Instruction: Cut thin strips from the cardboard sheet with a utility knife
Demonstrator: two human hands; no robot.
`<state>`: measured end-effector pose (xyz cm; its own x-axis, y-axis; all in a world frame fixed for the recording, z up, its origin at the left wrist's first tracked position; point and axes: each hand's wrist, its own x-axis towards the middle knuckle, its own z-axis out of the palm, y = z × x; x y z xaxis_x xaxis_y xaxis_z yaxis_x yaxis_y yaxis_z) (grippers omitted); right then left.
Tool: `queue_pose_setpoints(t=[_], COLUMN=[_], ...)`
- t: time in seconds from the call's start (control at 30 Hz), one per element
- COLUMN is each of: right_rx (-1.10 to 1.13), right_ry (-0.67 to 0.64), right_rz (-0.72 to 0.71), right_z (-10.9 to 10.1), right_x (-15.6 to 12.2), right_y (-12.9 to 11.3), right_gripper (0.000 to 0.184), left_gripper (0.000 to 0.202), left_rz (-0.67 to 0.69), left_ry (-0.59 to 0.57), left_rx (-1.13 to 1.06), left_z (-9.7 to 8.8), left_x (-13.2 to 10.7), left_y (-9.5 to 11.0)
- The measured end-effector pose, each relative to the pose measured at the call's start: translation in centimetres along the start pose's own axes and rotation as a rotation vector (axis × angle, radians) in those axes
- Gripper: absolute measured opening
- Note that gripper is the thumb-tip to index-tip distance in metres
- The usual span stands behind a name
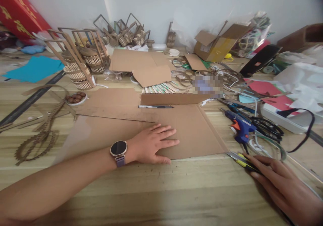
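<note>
My left hand lies flat with fingers spread on a large sheet of cardboard; a watch is on that wrist. At the lower right, my right hand is closed around a yellow and black utility knife. Its blade points left, close to the cardboard's near right corner. A dark cut or slit runs across the cardboard's left half, ending near my left fingertips. A pen rests on the sheet beyond my hand, in front of a shallow cardboard box holding thin striped sticks.
Right of the cardboard lie a blue glue gun and a coiled black cable. Small wooden buckets stand at the back left, near a bowl of brown nuts. An opened carton sits at the back.
</note>
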<state>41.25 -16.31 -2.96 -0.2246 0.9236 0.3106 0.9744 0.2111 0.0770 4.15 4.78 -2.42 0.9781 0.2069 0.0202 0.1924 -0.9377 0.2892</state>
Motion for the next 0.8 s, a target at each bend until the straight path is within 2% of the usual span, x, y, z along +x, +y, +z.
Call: queue_pose_setpoints(t=[0.23,0.5,0.6,0.7,0.8], right_rx=[-0.033,-0.132,-0.118,-0.081,-0.022], right_ry=[-0.023,0.027,0.034,0.02,-0.015], right_rz=[0.031,-0.055,-0.058,-0.043,0.035], right_z=[0.6,-0.7,-0.6,-0.3,-0.1], right_x=[-2.3,0.5,0.6,0.1,0.0], right_y=[-0.2,-2.8,-3.1,-2.8,-2.9], right_gripper=[0.045,0.036,0.037,0.038,0.041], left_gripper=[0.067,0.066,0.066,0.065,0.064], left_rz=[-0.005,-0.004,-0.007,-0.001,0.011], left_ry=[-0.001,-0.022,-0.018,-0.01,0.004], left_rx=[-0.003,0.012,0.014,0.015,0.018], left_z=[0.0,-0.2,-0.2,0.0,0.0], left_x=[0.0,0.0,0.0,0.0,0.0], left_y=[0.0,0.2,0.2,0.1,0.1])
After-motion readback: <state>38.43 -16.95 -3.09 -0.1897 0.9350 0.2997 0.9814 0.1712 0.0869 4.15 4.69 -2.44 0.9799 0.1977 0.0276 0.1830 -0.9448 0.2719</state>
